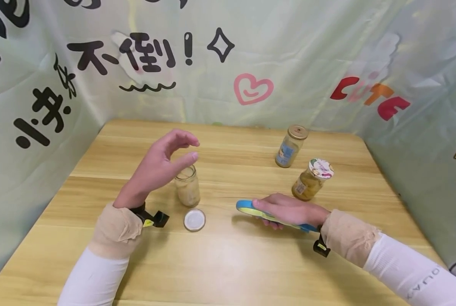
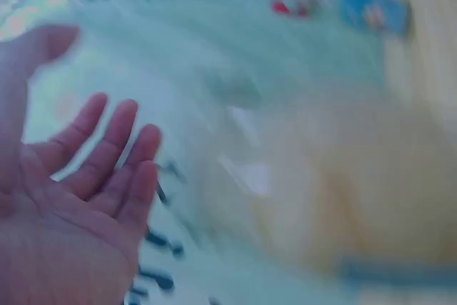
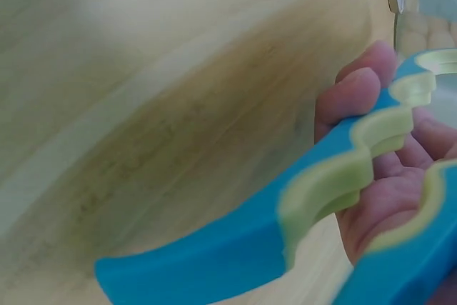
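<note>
My left hand hovers beside and over the mouth of an uncapped glass jar, fingers loosely curved and holding nothing. In the left wrist view that jar is a large blur to the right of the palm. A round lid lies with its white inside up, just in front of the jar. With my right hand I grip a blue and yellow-green jar opener above the table. Its scalloped inner edges and two arms show in the right wrist view, where the jar opener crosses the palm.
Behind the right hand stands a capped jar with a patterned white lid and yellowish contents. Farther back is a taller jar with a gold lid and blue label. A printed curtain borders the wooden table at the back and sides.
</note>
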A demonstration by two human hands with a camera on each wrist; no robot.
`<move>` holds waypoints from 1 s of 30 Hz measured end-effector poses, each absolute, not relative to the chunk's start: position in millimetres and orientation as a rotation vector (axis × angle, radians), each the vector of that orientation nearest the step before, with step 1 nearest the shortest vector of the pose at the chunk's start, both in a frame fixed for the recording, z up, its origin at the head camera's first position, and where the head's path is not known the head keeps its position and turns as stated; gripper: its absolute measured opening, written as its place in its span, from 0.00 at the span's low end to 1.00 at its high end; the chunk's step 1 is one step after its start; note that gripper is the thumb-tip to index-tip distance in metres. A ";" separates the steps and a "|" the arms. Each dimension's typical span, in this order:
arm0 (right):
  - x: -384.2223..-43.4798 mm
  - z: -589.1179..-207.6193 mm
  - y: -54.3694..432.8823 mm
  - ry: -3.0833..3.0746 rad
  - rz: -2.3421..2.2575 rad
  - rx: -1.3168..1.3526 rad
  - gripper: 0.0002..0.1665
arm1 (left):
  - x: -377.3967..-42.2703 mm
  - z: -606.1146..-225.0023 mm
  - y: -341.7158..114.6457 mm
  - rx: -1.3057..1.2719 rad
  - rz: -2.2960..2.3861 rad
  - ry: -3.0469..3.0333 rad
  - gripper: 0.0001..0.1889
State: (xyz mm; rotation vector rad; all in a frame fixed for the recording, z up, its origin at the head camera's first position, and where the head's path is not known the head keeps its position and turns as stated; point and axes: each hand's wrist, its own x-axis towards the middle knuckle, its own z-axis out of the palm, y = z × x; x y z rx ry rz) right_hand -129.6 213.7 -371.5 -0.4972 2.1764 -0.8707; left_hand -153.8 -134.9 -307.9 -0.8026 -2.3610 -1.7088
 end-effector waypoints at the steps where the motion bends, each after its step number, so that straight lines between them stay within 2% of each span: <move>1: -128.8 -370.9 215.3 2.179 -0.869 -0.503 0.38 | -149.5 -302.8 -129.8 -0.825 -1.706 -2.368 0.14; 6: -125.6 -368.3 222.4 2.192 -0.886 -0.522 0.37 | -129.5 -287.4 -101.6 -1.029 -1.639 -2.377 0.13; 12: -121.7 -371.5 231.5 2.238 -0.884 -0.544 0.35 | -128.3 -293.7 -61.9 -1.152 -1.644 -2.397 0.13; 17: -116.5 -376.3 236.7 2.294 -0.887 -0.527 0.34 | -139.0 -309.9 -34.3 -1.099 -1.736 -2.415 0.13; 30: -97.7 -381.4 251.6 2.402 -0.889 -0.318 0.38 | -178.1 -339.7 10.7 -0.767 -1.904 -2.535 0.14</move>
